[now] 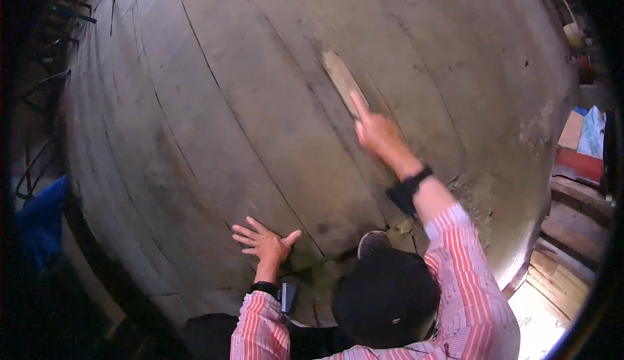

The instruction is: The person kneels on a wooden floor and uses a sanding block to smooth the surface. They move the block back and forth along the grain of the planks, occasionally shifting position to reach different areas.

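Observation:
My right hand (380, 136) is closed around the near end of a flat, pale wooden strip (341, 80), one finger stretched along it. The strip lies against or just over the grey-brown floor (273, 132), pointing away and to the left; whether it touches cannot be told. My left hand (268, 242) is spread, palm down, on or close to the floor near my body, with nothing in it. Dark bands circle both wrists, with a small grey box (288, 297) by the left one and a black piece (403, 197) by the right.
Long dark lines run across the floor. My dark-clad knee (387, 298) and a shoe tip (373, 241) are between my arms. A blue sheet (44, 220) hangs at the left. Along the right edge are a red item (580, 164), a blue-white bag (592, 132) and wooden boards (558, 281).

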